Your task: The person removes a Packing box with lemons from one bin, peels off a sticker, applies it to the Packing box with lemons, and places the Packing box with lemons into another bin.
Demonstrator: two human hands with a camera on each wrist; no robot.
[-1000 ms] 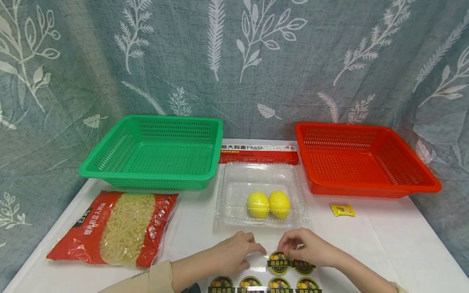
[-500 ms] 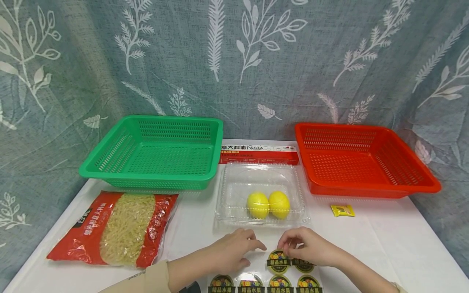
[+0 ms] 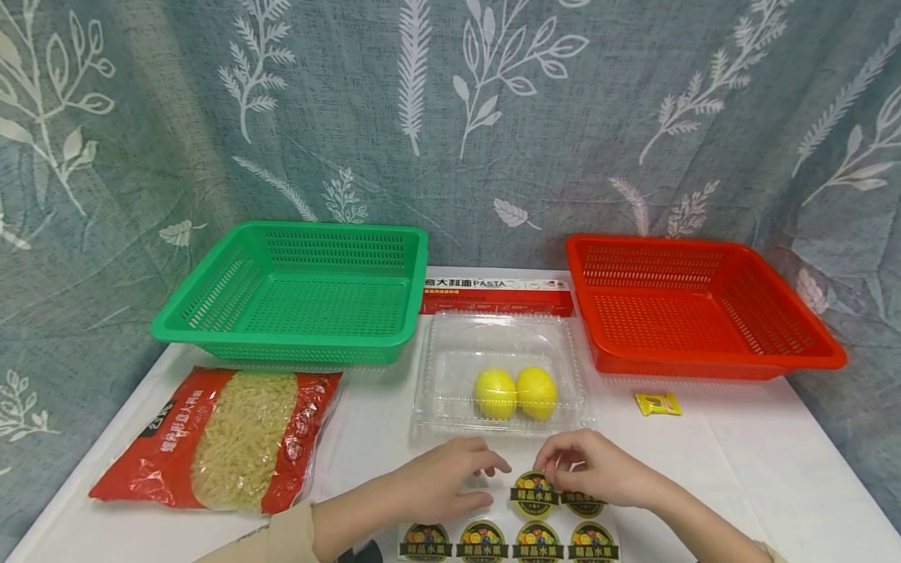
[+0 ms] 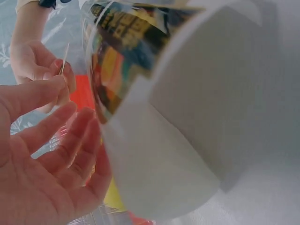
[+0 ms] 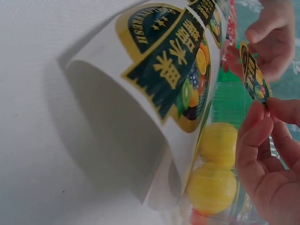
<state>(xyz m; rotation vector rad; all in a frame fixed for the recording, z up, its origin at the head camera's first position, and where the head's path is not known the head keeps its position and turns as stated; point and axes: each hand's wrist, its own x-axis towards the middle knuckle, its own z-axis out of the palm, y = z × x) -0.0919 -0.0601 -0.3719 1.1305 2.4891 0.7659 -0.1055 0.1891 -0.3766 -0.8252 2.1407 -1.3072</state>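
A white sheet of round fruit stickers (image 3: 493, 539) lies at the table's near edge and curls upward in the right wrist view (image 5: 154, 108). My right hand (image 3: 556, 469) pinches one round sticker (image 3: 533, 493) by its edge, the sticker (image 5: 253, 72) partly lifted off the sheet. Beside it, my left hand (image 3: 468, 478) rests on the sheet's left part with relaxed, nearly straight fingers (image 4: 61, 136). Just beyond both hands stands a clear plastic clamshell box (image 3: 503, 344) with two yellow lemons (image 3: 516, 393) inside.
A green basket (image 3: 288, 293) stands at the back left, a red basket (image 3: 697, 305) at the back right. Between them lies a pasta box (image 3: 496, 293). A bag of pasta (image 3: 225, 438) lies at the front left. A small yellow packet (image 3: 658, 403) sits right of the clamshell.
Both hands and the sticker sheet have shifted slightly away from me toward the clamshell. The pinched sticker has come up a little more from the sheet.
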